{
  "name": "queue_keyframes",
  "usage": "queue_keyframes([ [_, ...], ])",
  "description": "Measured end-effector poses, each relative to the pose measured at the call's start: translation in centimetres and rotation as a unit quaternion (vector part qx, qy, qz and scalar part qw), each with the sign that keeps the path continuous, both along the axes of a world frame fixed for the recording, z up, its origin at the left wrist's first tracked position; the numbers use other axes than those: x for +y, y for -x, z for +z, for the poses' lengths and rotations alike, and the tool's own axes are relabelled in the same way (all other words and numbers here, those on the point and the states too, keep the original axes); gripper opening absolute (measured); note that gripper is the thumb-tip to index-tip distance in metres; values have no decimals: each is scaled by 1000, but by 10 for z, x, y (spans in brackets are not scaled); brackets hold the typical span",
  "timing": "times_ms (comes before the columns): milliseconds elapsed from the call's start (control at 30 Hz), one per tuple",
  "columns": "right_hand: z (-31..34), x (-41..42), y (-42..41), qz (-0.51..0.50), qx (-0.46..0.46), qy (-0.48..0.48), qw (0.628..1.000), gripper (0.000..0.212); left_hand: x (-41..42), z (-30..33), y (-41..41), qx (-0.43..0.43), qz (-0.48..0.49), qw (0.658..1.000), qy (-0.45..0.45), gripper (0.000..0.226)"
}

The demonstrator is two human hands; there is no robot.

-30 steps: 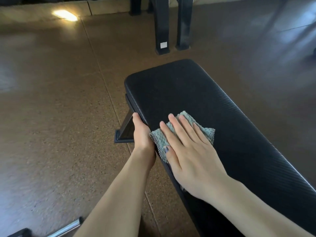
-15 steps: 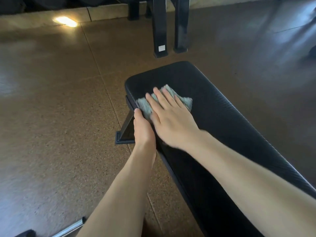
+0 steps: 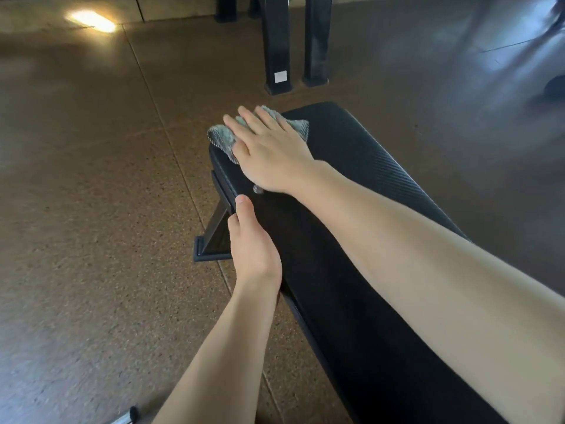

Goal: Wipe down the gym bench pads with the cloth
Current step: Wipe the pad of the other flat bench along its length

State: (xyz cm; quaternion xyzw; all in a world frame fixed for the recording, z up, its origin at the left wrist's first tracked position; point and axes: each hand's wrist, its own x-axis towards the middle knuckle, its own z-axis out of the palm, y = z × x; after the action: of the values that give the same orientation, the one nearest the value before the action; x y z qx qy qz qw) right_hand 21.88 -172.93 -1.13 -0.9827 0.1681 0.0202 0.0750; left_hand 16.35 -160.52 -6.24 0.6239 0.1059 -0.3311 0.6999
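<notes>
Flat, the right hand [image 3: 269,151] presses the cloth [image 3: 221,139] onto the bench pad [image 3: 351,166].

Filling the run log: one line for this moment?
right hand: flat on grey-green woven cloth | at far corner of black padded bench | left hand: grips bench edge

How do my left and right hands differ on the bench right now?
The right hand lies flat, fingers spread, pressing the grey-green cloth onto the far corner of the black bench pad; the left hand has no cloth. The left hand grips the pad's near side edge, thumb on top, while the right arm reaches further out. Both are bare and touch the pad.
</notes>
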Motion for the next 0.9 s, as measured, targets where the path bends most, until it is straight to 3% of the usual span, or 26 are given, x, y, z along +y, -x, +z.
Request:
queue_keyframes([
  [200,-4,-11,-2,-11,-16,2,1000,58,-1,15,2,-12,6,998,-62,64],
  [300,-6,-62,28,-46,-6,45,998,74,-6,28,2,-104,-8,979,-175,55],
  [400,3,-102,69,-162,25,-8,986,58,-15,36,1,-158,-10,960,-231,52],
  [467,9,-94,87,-189,26,-17,982,56,-19,37,3,-159,5,956,-247,50],
  [700,-5,55,164,16,-42,-4,999,65,-15,32,5,-170,59,957,-228,44],
  [800,-5,19,158,63,-23,18,998,61,-14,33,6,-166,66,961,-211,44],
  [900,-2,-53,127,-38,16,38,998,57,-14,29,7,-156,65,964,-205,44],
])
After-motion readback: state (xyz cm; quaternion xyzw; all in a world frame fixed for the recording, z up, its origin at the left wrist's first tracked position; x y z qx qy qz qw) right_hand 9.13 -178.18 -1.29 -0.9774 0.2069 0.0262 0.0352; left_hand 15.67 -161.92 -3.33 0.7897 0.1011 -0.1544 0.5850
